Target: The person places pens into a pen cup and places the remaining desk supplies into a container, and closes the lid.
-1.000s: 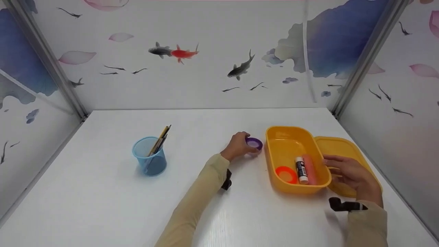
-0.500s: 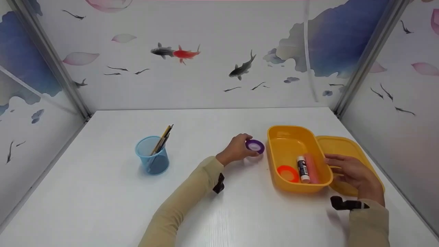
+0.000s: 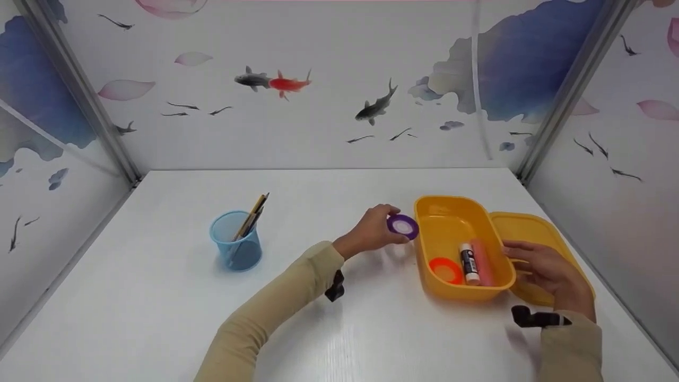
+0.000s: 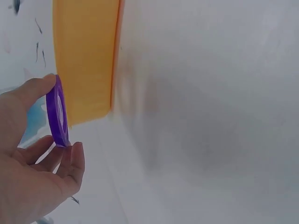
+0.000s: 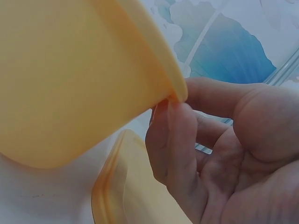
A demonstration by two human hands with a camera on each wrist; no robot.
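Observation:
A purple tape roll [image 4: 52, 112] is held by its edge between the thumb and fingers of my left hand [image 3: 370, 229]. In the head view it is raised over the table, right at the left wall of a yellow plastic box [image 3: 443, 215]. My right hand [image 3: 554, 270] pinches the box's right rim, thumb on one side and fingers under the lip, as the right wrist view shows. Inside the box lie an orange-red ring like a tape roll [image 3: 433, 268], a glue stick [image 3: 469, 263] and a pink cylinder-like piece [image 3: 481, 262].
Partly under the right hand, a yellow lid [image 3: 522, 228] lies beside the box. A light blue cup [image 3: 241, 254] with several pencils [image 3: 248, 218] stands on the left of the white table [image 3: 318, 201]. Printed walls enclose the table at the back and sides.
The left hand has lifted the purple tape roll off the table and brought it rightward to the box's side. The right hand stays on the box rim.

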